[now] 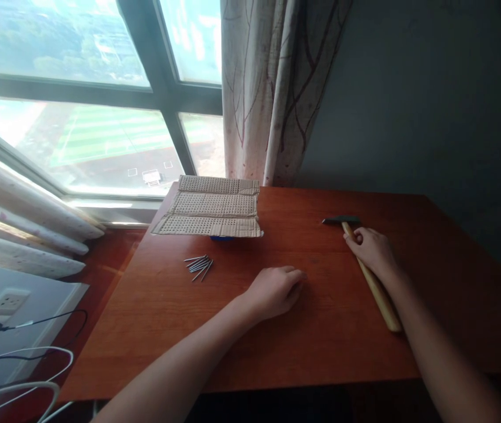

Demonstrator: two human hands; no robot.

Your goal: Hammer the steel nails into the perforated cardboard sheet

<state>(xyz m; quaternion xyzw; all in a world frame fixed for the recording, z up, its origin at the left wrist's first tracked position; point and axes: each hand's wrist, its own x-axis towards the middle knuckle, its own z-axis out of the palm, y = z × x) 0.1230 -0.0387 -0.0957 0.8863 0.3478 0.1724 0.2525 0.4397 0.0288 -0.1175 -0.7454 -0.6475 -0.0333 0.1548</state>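
My right hand [373, 249] is closed around the wooden handle of a hammer [376, 296], just below its dark metal head. The hammer lies along the right part of the table, its head away from me and the handle's end toward me. My left hand [274, 289] rests on the tabletop left of the hammer, its fingers loosely bent, with nothing visible in it. Several metal nails [199, 267] lie in a small fanned pile beyond and left of that hand. Behind them, a creased piece of cardboard [217, 205] full of punched holes sits raised on a mostly hidden blue thing [221, 238].
The reddish-brown wooden table [162, 329] meets a dark wall on the right. A window and a curtain [250, 88] stand behind it. On the left are another curtain [21, 235], a wall socket [10, 302] with a black plug, and loose white cables [25, 385].
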